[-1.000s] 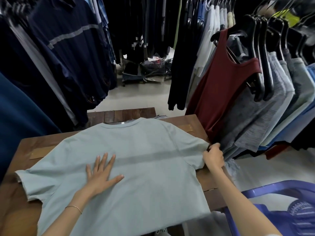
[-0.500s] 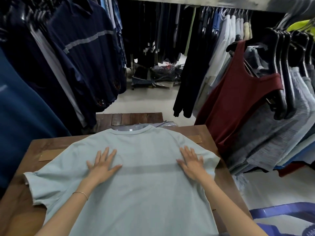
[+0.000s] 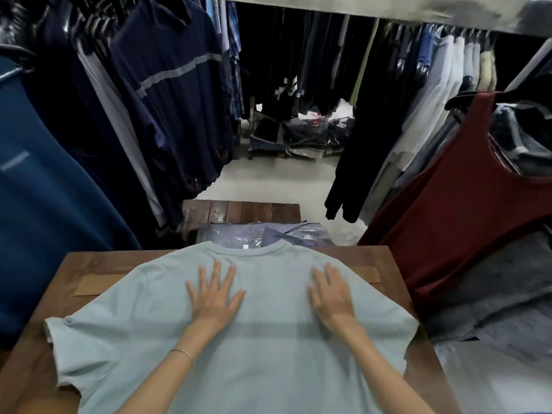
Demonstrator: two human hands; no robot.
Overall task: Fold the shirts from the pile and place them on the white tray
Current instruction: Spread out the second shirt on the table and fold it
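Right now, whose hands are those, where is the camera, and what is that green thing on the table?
There is no machine here, just a person. The camera sits on the person's head and looks forward and down, so you see their own arms reaching out. The left hand and the right hand lie flat, fingers straight, on a pale green shirt. They hold nothing; they only press on the cloth. The shirt is spread out, collar pointing away from the person, on a brown wooden table. Many clothes hang around the table, such as a dark red top on the right. Beyond the table lie packs in clear plastic. No white tray shows in this picture.
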